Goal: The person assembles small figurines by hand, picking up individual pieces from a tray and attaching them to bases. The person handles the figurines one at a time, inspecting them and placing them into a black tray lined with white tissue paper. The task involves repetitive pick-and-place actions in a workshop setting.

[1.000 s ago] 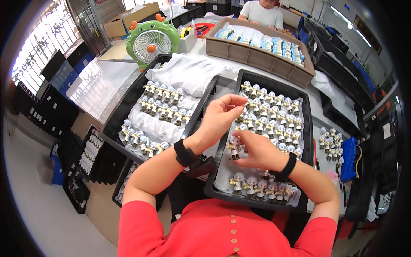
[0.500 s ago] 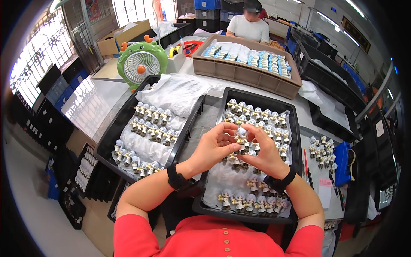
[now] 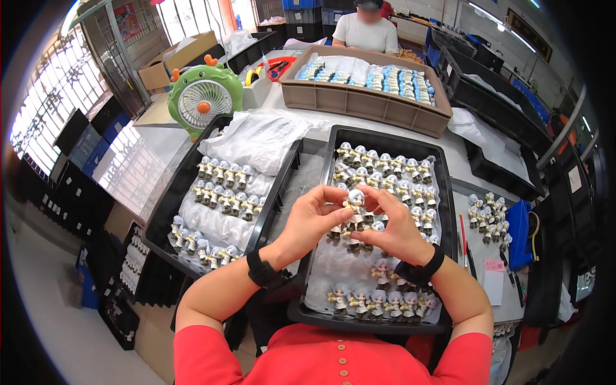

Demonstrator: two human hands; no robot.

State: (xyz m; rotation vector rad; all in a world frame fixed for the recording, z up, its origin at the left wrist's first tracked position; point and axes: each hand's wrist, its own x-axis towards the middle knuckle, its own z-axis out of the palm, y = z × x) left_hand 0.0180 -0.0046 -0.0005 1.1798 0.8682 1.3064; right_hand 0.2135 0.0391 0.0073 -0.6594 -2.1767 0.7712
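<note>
Between the fingertips of both hands, upright above the right-hand black tray (image 3: 445, 192), is a small figurine (image 3: 355, 206) with pale lilac-white hair and a white-and-gold outfit. My left hand (image 3: 314, 220) pinches it from the left with thumb and fingers. From the other side my right hand (image 3: 389, 224) closes on it with thumb and forefinger. Rows of matching figurines fill the far part of this tray, with another row of figurines (image 3: 378, 303) along its near edge. White lining sheet shows in the middle. My wrists and hands hide some of the rows.
At left a second black tray (image 3: 168, 192) holds more figurines on white sheet. Beyond stand a green fan (image 3: 204, 96) and a brown crate (image 3: 359, 102) of blue-and-white figurines, with a person (image 3: 366, 32) behind. Loose figurines (image 3: 487, 218), a blue box (image 3: 521, 234) and pen-like tools lie at right.
Both hands have shifted slightly left, still gripping the same figurine. It now shows more of its face and front. The whole view has moved a little.
</note>
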